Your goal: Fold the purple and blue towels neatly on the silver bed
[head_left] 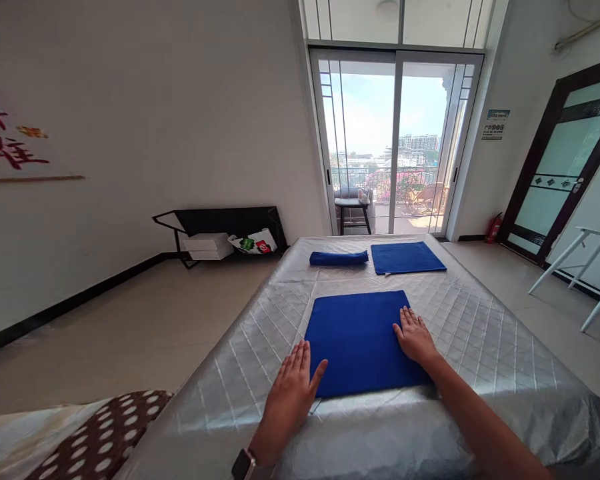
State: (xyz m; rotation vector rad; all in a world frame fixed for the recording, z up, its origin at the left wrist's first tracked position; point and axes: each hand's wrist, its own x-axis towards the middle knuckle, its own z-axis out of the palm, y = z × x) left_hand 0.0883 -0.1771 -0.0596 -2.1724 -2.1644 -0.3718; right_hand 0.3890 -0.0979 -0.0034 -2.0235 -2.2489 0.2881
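Observation:
A blue cloth [357, 343] lies flat in a near rectangle on the silver quilted cover [270, 327] of a bed or table. At its left edge rests my left hand [295, 377], flat with the thumb spread onto the cloth. My right hand [414, 333] lies flat over the cloth's right edge, fingers stretched out. Neither hand grips anything. Farther back sit a rolled blue cloth [339, 259] and, to its right, another flat blue cloth [407, 257].
A black rack [225, 220] with white boxes [207, 247] stands by the left wall. Brown dotted fabric [105, 433] lies at the lower left. Glass sliding doors [395, 147] are at the back; a white-legged table [570, 260] and a fire extinguisher [493, 229] stand at right.

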